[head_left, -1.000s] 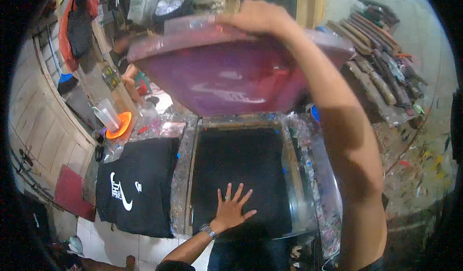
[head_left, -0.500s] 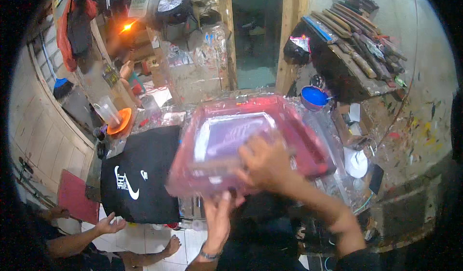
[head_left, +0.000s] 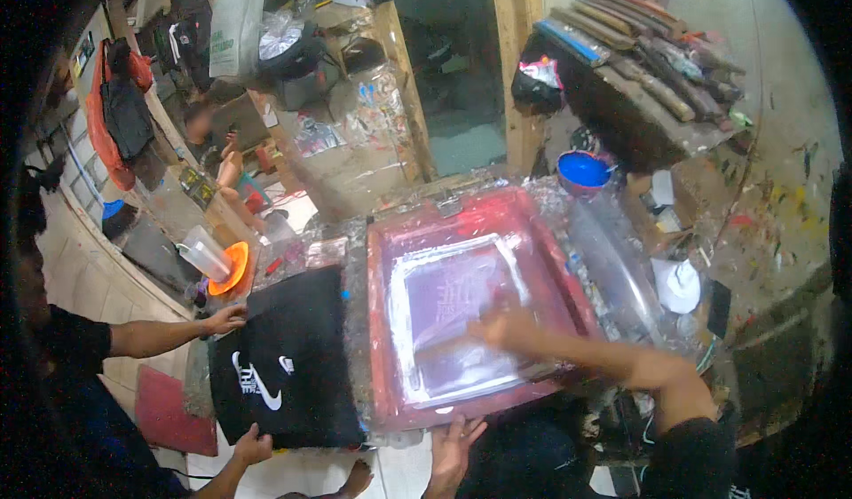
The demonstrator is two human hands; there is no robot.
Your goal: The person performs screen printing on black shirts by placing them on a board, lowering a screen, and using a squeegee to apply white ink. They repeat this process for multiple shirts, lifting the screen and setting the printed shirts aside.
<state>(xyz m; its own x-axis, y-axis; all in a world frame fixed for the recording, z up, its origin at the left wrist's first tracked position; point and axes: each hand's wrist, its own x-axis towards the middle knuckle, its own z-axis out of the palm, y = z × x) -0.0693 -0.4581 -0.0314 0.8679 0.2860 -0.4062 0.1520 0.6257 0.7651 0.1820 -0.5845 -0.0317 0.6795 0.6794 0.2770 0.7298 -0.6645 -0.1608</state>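
A screen printing frame (head_left: pixel 380 321) with reddish, ink-stained sides lies flat on the worktable in front of me. Its purple mesh (head_left: pixel 426 297) carries a pale printed design inside a white taped border. My left hand (head_left: pixel 451 450) grips the frame's near edge with its fingertips. My right hand (head_left: pixel 513 330), smeared by motion, is over the lower middle of the mesh. It holds a squeegee (head_left: pixel 444 350), whose blurred bar stretches leftward from the fingers. What lies under the frame is hidden. To its left is a black fabric piece (head_left: pixel 306 339) with white prints.
At the left a co-worker has one hand (head_left: pixel 226 319) at the black fabric's far corner and another (head_left: pixel 254 446) by its near edge. A blue-filled bowl (head_left: pixel 583 170), a white roll (head_left: pixel 677 286) and an orange plate (head_left: pixel 232 270) stand around. Several squeegees (head_left: pixel 639 55) lie at back right.
The frame has gone from tilted to flat on the table. My right hand still holds the squeegee over the mesh. The co-worker's hands have come to the black fabric. My view has shifted.
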